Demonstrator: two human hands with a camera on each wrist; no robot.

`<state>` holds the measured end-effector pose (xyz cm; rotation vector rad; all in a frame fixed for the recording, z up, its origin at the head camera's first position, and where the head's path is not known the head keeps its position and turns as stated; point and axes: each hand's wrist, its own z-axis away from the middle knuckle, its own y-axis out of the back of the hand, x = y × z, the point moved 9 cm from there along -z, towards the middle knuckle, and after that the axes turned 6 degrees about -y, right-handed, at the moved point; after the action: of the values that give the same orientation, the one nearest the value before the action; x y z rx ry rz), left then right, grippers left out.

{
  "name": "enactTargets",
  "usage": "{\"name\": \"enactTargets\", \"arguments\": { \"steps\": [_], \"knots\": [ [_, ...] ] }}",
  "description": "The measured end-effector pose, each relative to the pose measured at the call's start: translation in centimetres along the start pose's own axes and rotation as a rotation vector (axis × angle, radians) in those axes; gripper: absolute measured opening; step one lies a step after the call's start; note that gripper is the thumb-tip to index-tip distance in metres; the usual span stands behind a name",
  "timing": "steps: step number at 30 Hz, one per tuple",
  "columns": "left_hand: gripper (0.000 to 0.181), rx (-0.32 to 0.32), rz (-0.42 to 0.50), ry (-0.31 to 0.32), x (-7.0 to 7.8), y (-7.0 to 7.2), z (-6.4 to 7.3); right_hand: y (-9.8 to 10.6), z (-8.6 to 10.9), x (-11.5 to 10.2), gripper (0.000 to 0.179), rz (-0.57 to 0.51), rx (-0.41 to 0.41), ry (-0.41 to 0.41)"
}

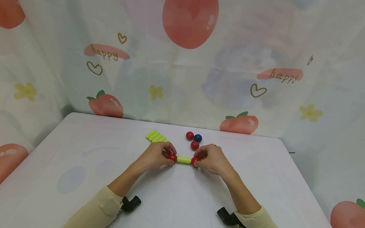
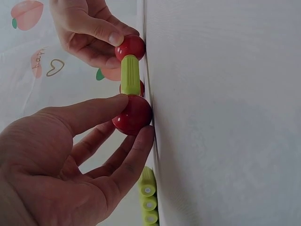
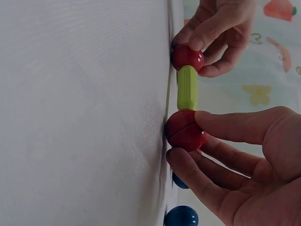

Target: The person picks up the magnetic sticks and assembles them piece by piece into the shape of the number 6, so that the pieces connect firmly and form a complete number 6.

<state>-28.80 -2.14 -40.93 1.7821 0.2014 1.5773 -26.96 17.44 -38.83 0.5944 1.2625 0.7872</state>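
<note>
A short yellow-green ribbed rod [image 1: 183, 160] lies level between two shiny red balls, its ends meeting them. My left hand [image 1: 158, 155] pinches the left red ball [image 2: 134, 117] between thumb and fingers. The right red ball [image 3: 181, 132], marked by a thin seam, is pinched in the same way by my right hand [image 1: 213, 160]. Both balls sit close over the white tabletop, partly covered by fingertips in the head view. The rod itself shows uncovered between the hands.
Several yellow-green rods [image 1: 155, 136] lie side by side beyond my left hand. Farther back are two loose red balls [image 1: 189, 136] and a blue ball [image 1: 198, 138]. Another blue ball [image 3: 181, 216] shows near my right hand. A printed cloth [image 1: 182, 79] hangs behind the white table [image 1: 94, 177].
</note>
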Motion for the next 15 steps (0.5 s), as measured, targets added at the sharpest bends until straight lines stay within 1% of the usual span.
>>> {"name": "enactTargets", "arguments": {
  "steps": [7,15],
  "knots": [
    [0.028,-0.002,-0.002,-0.007,0.1,0.02,-0.01,0.07,-0.04,-0.14,0.017,0.014,0.008,0.013],
    [0.034,-0.036,0.009,0.007,0.06,-0.07,0.05,-0.03,0.01,-0.01,0.017,0.01,0.001,0.001]
  ]
}}
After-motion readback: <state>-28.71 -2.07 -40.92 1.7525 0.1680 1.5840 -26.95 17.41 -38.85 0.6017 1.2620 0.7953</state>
